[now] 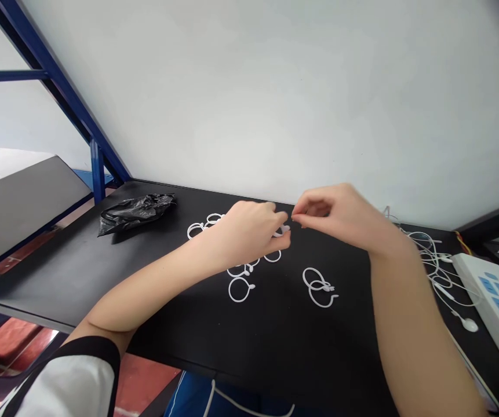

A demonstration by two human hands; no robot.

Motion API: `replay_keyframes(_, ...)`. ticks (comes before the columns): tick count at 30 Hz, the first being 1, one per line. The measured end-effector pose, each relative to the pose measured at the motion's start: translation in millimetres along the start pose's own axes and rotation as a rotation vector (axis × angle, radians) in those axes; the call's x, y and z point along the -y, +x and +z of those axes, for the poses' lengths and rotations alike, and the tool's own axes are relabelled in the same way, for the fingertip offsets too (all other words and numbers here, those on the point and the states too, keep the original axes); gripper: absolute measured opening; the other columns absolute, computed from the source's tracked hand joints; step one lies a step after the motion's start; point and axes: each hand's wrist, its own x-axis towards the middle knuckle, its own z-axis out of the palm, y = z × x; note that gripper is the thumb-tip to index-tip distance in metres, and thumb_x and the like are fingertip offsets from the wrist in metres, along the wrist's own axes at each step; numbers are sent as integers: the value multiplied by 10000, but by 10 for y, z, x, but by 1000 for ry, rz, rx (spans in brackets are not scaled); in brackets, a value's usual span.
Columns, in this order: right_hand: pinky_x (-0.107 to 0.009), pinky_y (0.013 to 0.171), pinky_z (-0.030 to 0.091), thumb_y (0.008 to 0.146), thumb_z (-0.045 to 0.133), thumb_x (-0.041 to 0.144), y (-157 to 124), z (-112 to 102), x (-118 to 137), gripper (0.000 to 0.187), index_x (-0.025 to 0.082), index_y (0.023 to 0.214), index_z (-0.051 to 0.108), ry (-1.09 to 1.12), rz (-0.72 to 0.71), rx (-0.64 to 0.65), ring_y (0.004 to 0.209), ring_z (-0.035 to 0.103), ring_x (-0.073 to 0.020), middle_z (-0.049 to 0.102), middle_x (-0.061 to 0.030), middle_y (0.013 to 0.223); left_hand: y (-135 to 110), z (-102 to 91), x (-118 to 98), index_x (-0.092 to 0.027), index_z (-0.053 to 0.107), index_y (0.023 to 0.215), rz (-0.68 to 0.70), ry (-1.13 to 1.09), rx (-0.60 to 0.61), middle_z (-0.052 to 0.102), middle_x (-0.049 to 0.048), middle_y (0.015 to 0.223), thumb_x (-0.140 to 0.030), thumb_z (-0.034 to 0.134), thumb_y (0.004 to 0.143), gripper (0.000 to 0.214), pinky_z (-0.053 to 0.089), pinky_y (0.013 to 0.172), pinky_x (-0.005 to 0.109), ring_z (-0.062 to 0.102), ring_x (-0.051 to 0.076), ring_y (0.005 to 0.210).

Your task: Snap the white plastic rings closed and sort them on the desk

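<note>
My left hand (pixel 253 229) is above the middle of the black table, thumb and fingers closed on a white curtain ring (pixel 280 233), mostly hidden by the fingers. Close to it on the right is my right hand (pixel 340 215), thumb and index finger pinched together; whatever is between those tips is too small to make out. Below and behind the left hand lie several loose white rings, among them a single ring (pixel 239 289) near the front. Two overlapping rings (pixel 319 286) rest apart from these, in front of the right hand, one with its end unfastened.
A crumpled black plastic bag (pixel 138 213) lies on the black table (pixel 145 255) at the left. On the right are tangled white earphones (pixel 443 278) and a white power strip (pixel 492 307) with blue sockets. A pale wall (pixel 249 104) stands behind; blue metal framing (pixel 69 95) rises at left.
</note>
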Motion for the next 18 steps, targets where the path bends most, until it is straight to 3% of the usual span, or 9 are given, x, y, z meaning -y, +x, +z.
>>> replay_keyframes(3, -286, 618, 495, 728, 672, 257, 167, 145, -281, 163, 192, 876, 661, -87, 230, 296, 742, 670, -181, 722, -35, 848, -14, 113, 23, -138, 633, 913, 35, 35, 294, 605, 47, 702, -354, 385, 991, 338, 320, 498, 263, 564, 163, 533)
replay_keyframes(6, -296, 616, 487, 655, 725, 259, 282, 314, -496, 287, 205, 924, 642, -240, 393, 507, 828, 673, -221, 719, -52, 970, -7, 199, 28, -139, 623, 1006, 54, 24, 429, 647, 80, 845, -333, 426, 983, 277, 372, 538, 271, 622, 188, 633)
replay_keyframes(13, -289, 629, 473, 595, 767, 253, 357, 496, -693, 291, 206, 848, 632, -288, 485, 608, 826, 668, -217, 711, -36, 920, 45, 306, 18, -141, 613, 1059, 59, 16, 556, 628, 90, 936, -184, 512, 904, 190, 385, 551, 264, 643, 192, 708)
replay_keyframes(18, -287, 604, 464, 581, 771, 276, 371, 522, -755, 303, 212, 842, 632, -301, 485, 611, 821, 663, -216, 707, -31, 937, 94, 360, 11, -158, 620, 1080, 62, -11, 596, 625, 89, 973, -188, 574, 862, 225, 402, 577, 260, 648, 196, 760)
